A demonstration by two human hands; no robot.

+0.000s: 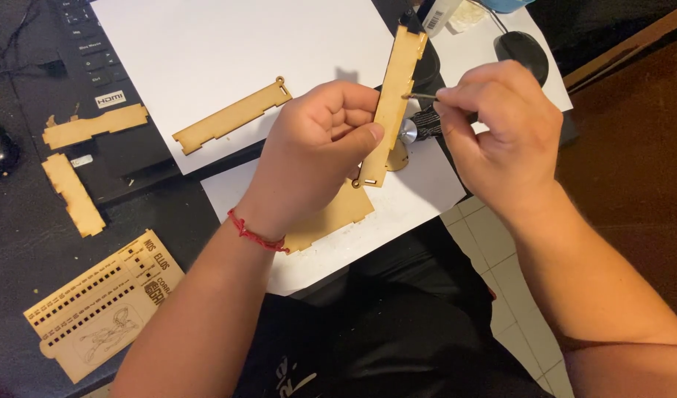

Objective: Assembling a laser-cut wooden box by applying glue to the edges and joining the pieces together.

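Left hand (320,147) grips a long notched wooden strip (394,96) upright above the white paper (228,44) on the tabletop (14,221). Right hand (501,129) pinches a thin metal tool (421,96), tip touching the strip's edge. Similar strip (231,116) lies on the paper.

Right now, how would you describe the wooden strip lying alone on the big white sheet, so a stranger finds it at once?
Start at the large white sheet at the top of the desk. Near its lower edge lies one long, pale wooden strip, slanting up to the right. Unlike the strip in the left hand, nobody touches it, and it ends in a small ring at its upper right tip.
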